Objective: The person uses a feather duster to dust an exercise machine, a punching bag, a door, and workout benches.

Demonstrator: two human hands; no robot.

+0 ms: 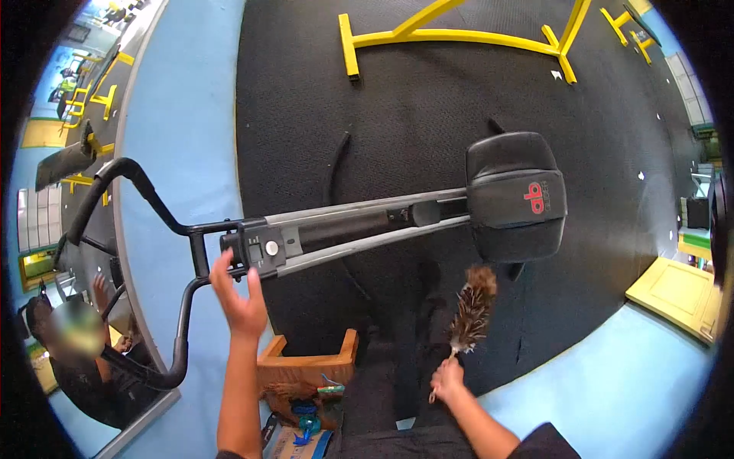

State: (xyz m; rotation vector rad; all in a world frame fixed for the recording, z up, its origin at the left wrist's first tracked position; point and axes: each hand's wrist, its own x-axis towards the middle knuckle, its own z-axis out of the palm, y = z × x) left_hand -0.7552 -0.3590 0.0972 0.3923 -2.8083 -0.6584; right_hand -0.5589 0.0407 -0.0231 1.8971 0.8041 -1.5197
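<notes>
Presently, the left hand (241,302) is hovering open by an exercise machine (336,232), while the right hand (447,379) is gripping a feather duster (471,310).
Leftmost, the black handlebar (183,336) is splitting into two arms, likely so that both sides are offering a grip. Beside its joint, the left hand is holding nothing, fingers spreading apart; whether a fingertip is touching the machine, I cannot tell. Next, the grey rails (367,248) are running rightward, presumably serving as tracks for the padded seat (516,195). Farther right, the right hand is clasping the duster by its thin end, probably leaving the feathers free. They are pointing toward the seat and reaching just beside its near edge, contact being unclear.
</notes>
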